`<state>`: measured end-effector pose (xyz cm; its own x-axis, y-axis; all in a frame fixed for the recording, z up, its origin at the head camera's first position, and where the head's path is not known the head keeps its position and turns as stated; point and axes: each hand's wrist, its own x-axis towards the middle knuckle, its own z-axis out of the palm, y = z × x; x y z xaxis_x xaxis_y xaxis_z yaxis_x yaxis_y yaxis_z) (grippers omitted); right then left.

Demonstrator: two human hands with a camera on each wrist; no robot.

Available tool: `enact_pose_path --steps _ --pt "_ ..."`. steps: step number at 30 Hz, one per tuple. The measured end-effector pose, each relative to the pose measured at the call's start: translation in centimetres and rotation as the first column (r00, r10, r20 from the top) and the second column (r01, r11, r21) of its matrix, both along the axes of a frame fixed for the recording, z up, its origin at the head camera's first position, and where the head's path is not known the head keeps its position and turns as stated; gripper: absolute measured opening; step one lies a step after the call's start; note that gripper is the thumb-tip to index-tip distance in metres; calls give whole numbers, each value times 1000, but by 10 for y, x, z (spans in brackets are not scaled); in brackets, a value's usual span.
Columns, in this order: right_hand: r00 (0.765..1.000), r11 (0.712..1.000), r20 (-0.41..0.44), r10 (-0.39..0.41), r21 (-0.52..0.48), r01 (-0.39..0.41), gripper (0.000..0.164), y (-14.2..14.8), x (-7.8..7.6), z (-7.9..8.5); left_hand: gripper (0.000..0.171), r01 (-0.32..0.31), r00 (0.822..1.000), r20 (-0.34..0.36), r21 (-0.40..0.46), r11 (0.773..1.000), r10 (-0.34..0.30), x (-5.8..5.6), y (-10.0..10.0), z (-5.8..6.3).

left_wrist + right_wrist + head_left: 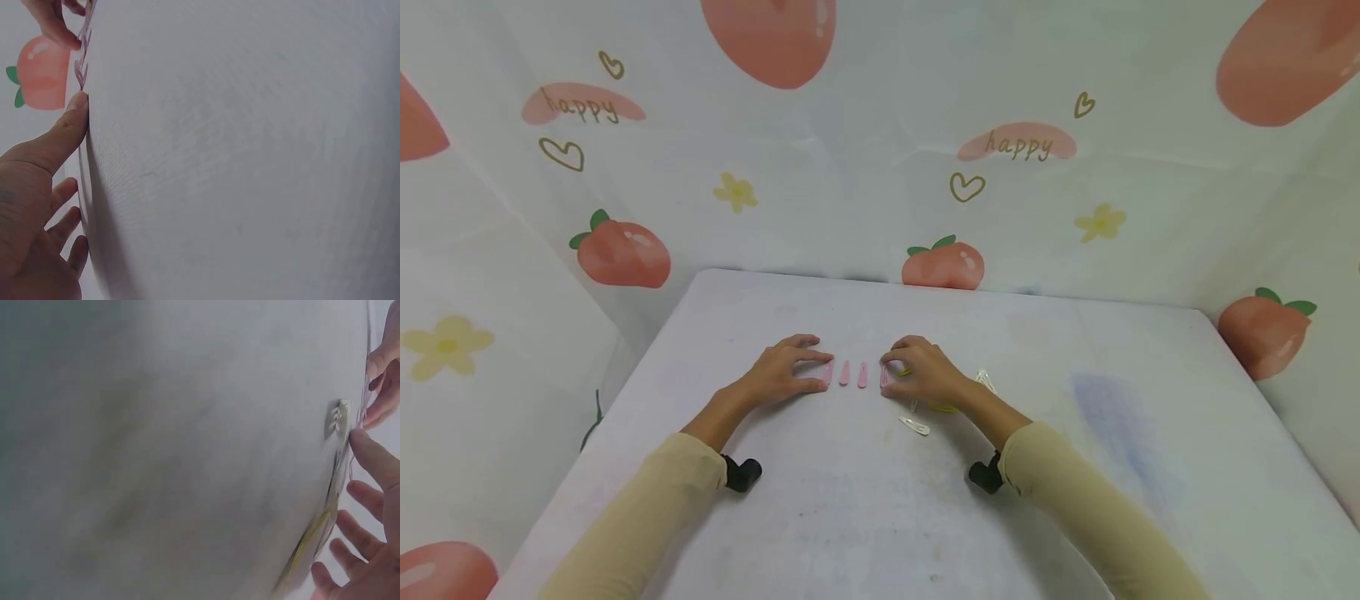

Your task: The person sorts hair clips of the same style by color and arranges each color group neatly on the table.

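Observation:
Several pink snap hair clips lie in a row on the white table, two of them standing apart in the middle, a left one (844,373) and a right one (862,375). At the row's left end, my left hand (781,371) holds a pink hair clip (828,372) by its two ends, between thumb and forefinger. My right hand (931,372) spans the pink clip (883,377) at the right end the same way. In the left wrist view the left thumb (76,103) touches the table by the clips. The right palm partly covers yellow clips (945,409).
A white hair clip (914,426) lies in front of the right hand, and a pale clip (986,381) lies behind the right wrist. The white table (850,525) meets a peach-printed cloth backdrop (865,167) at its far edge.

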<state>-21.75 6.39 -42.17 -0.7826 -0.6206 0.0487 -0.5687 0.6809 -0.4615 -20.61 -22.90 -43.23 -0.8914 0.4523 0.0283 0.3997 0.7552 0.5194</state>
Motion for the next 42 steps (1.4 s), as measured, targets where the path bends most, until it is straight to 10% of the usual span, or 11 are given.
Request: enact_pose_path --steps 24,42 --pt "995 995 85 -55 83 48 54 -4 -3 10 51 0 1000 -5 -16 1000 0 0 0 0" --pt "997 998 43 -65 -23 66 40 139 34 21 51 8 1000 -4 -20 1000 -8 0 2 2"
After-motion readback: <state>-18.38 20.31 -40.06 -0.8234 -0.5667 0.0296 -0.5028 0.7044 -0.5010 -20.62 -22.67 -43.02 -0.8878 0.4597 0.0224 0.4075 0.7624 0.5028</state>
